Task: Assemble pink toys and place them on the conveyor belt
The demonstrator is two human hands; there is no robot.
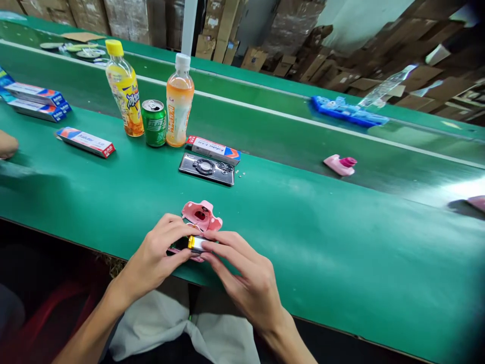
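Note:
My left hand and my right hand meet at the near edge of the green table. Together they pinch a small pink toy piece with a silver and yellow battery set in it. My left fingers wrap the piece from the left. My right fingertips press on the battery from the right. A pink spotted toy shell lies on the table just behind my fingers, its hollow side up.
Behind stand a yellow-capped bottle, a green can and an orange drink bottle. A phone case and small boxes lie nearby. Another pink piece rests on the belt. Another person's hand shows at left.

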